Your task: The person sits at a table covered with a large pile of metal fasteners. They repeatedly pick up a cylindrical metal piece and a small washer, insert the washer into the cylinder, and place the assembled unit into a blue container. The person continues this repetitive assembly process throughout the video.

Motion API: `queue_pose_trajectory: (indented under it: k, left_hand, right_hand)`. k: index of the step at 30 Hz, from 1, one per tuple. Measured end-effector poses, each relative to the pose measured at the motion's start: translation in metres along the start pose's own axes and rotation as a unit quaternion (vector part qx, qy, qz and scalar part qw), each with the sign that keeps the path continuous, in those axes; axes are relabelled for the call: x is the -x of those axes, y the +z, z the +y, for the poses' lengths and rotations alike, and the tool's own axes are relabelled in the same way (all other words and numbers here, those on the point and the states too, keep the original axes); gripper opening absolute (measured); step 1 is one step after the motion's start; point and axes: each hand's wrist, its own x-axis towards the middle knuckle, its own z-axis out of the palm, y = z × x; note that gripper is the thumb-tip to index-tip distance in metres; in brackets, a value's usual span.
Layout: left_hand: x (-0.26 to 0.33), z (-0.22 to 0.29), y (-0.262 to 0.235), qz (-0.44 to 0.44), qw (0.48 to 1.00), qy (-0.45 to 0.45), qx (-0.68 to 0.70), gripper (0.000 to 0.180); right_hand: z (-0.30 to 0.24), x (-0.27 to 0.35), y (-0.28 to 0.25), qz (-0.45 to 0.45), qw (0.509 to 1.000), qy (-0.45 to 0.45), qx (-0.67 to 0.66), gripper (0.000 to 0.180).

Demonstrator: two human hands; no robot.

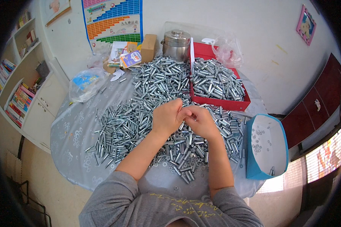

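Observation:
My left hand (pixel 166 116) and my right hand (pixel 202 122) meet over the middle of the table, fingers curled and fingertips together. Whatever sits between the fingers is hidden or too small to name. Beneath and around both hands spreads a large heap of silvery metal bolts and sleeves (pixel 121 126). Small nuts and washers (pixel 177 138) lie among them, mostly along the near edge of the heap. Past my hands, a red box (pixel 220 104) holds a pile of the same metal parts (pixel 216 81).
At the right edge stands a blue box (pixel 248 151) with white inside and a few small rings in it. A steel pot (pixel 176 43), a cardboard box (pixel 148 48), booklets (pixel 131 59) and plastic bags (pixel 88 85) line the far side. A patterned grey cloth (pixel 74 151) covers the round table.

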Motion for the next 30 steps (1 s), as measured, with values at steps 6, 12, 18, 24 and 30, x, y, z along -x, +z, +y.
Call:
queue_pose_trajectory:
  k: [6, 12, 18, 24, 30]
  left_hand:
    - [0.001, -0.008, 0.007, 0.01, 1.0, -0.004, -0.024, 0.054]
    - [-0.007, -0.017, -0.003, 0.046, 0.997, -0.046, -0.048, 0.048]
    - [-0.016, -0.028, -0.019, 0.005, 0.979, -0.12, -0.164, 0.054]
    - [-0.014, -0.027, -0.012, 0.007, 0.989, -0.088, -0.118, 0.05]
    - [-0.011, -0.013, -0.015, 0.002, 0.993, -0.102, -0.055, 0.027]
  right_hand:
    - [-0.003, 0.001, -0.004, 0.022, 0.993, -0.048, 0.108, 0.014]
    - [0.008, 0.002, -0.021, 0.035, 0.989, -0.022, 0.144, 0.019]
    - [0.016, 0.01, -0.048, 0.121, 0.974, 0.086, 0.173, 0.027]
    - [-0.009, 0.046, -0.094, 0.247, 0.947, 0.114, 0.167, 0.032]
    - [-0.032, 0.128, -0.188, 0.165, 0.872, 0.292, 0.356, 0.033]
